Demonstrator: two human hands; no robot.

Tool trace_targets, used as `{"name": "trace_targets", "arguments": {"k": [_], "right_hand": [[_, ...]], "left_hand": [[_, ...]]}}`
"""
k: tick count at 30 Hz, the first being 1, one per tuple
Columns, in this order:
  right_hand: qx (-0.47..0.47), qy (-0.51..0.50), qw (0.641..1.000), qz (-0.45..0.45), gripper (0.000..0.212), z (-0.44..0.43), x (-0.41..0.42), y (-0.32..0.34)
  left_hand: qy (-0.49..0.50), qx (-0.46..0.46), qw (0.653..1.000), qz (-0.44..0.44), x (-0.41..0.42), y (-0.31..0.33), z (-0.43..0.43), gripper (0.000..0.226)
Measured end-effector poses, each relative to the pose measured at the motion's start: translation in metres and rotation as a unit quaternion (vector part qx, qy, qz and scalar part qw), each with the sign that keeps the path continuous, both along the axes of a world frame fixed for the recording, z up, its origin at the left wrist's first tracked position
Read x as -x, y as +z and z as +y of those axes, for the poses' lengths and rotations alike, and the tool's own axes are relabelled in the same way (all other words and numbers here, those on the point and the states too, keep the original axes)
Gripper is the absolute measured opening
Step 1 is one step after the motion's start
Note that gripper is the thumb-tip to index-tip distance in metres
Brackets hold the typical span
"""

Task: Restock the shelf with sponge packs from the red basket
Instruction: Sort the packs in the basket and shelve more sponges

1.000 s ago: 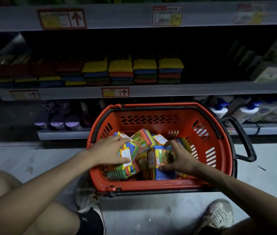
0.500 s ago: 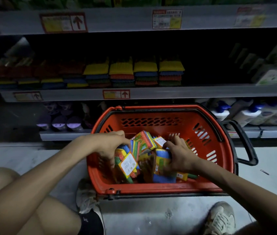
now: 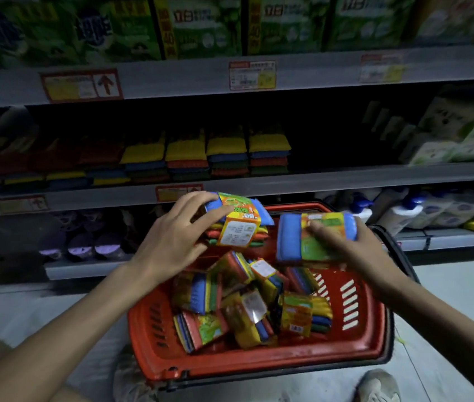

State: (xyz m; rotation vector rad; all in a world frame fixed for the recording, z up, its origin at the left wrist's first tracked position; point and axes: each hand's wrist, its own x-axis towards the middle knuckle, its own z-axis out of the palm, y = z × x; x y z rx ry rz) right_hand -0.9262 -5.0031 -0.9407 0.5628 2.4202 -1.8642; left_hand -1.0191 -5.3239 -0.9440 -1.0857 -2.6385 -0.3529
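Your left hand [image 3: 172,242] is gripping one sponge pack [image 3: 238,224] and your right hand [image 3: 354,248] a second pack [image 3: 314,236], fingers clamped round each, both just above the red basket [image 3: 259,364]. One-handed grips on slick wrap are risking a drop while you're reaching for the shelf [image 3: 345,178] beyond the basket.

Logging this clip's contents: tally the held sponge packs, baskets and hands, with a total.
Held packs: 2, left pack, right pack
Baskets: 1, basket
Hands: 2, left hand, right hand
Total: 5
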Motion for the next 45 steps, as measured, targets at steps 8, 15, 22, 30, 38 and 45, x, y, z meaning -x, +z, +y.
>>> {"name": "trace_targets", "arguments": {"k": [8,15,22,30,38,45], "right_hand": [[0.181,-0.029,0.982,-0.049,0.053,0.009,-0.001,0.020],[0.051,-0.013,0.999,0.007,0.040,0.028,-0.001,0.040],[0.140,-0.005,0.990,-0.028,0.034,0.046,0.006,0.048],[0.236,0.002,0.971,-0.034,0.047,0.031,0.001,0.037],[0.230,0.079,0.961,-0.135,0.044,0.017,-0.002,0.038],[0.342,-0.139,0.928,-0.054,0.039,0.027,0.003,0.021]], "left_hand": [[-0.053,-0.019,0.984,0.168,0.000,-0.015,0.029,0.067],[-0.043,-0.076,0.976,0.199,0.003,-0.013,0.046,0.062],[-0.022,-0.129,0.991,0.018,-0.003,-0.002,0.066,0.080],[-0.013,-0.230,0.971,-0.064,-0.012,-0.004,0.087,0.072],[-0.047,-0.154,0.987,0.026,-0.012,-0.001,0.091,0.074],[0.030,-0.183,0.983,0.013,-0.013,-0.002,0.095,0.075]]}}
